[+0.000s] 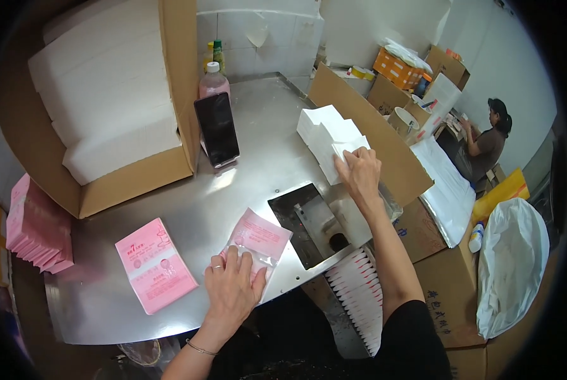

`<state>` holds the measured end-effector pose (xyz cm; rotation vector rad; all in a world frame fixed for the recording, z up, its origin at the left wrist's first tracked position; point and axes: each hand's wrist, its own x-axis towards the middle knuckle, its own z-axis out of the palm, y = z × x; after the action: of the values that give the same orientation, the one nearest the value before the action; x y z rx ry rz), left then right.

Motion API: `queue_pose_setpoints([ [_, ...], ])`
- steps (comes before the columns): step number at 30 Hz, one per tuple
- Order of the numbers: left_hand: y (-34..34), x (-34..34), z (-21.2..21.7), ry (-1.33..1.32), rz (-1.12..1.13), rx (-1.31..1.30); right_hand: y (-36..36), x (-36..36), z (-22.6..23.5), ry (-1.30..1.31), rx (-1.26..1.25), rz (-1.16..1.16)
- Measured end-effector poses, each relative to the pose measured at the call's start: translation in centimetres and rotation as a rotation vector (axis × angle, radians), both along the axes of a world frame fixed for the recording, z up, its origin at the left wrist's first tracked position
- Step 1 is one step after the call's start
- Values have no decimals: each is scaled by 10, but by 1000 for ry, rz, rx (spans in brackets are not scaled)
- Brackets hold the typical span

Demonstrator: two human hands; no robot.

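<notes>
My left hand (233, 285) is closed on the lower part of a pink and clear plastic pouch (261, 234) lying on the metal table. Its fingers curl over the film, with the thumb along the right side. To the right, my right hand (361, 174) pinches the near end of a stack of white folded tissues (324, 136), its fingertips on the top piece. A flat pile of pink printed pouches (153, 266) lies left of my left hand. Between my hands, the tabletop has a rectangular opening (308, 225) with metal parts inside.
At the left stands a carton (138, 174) filled with white tissue stacks, beside more pink pouches (39, 225). A phone (217, 130) leans before a bottle (214, 81). A cardboard panel (372, 130) edges the right; below the table sits a white, red-marked stack (357, 297). Another person (486, 142) sits beyond.
</notes>
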<state>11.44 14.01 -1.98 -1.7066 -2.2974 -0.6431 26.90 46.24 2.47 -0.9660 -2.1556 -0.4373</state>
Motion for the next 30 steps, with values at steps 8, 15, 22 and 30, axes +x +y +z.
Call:
queue_pose_setpoints([
  [8,-1,-2,10,68,16,89,0,-7,-1,22,-165,-54],
  [15,6,13,5,-51,-117,-37,3,9,-23,157,-53,53],
  [22,3,15,-1,-54,-168,51,-1,-5,-4,111,-236,-56],
  [30,3,16,3,-88,-178,14,2,6,-14,144,-120,-32],
])
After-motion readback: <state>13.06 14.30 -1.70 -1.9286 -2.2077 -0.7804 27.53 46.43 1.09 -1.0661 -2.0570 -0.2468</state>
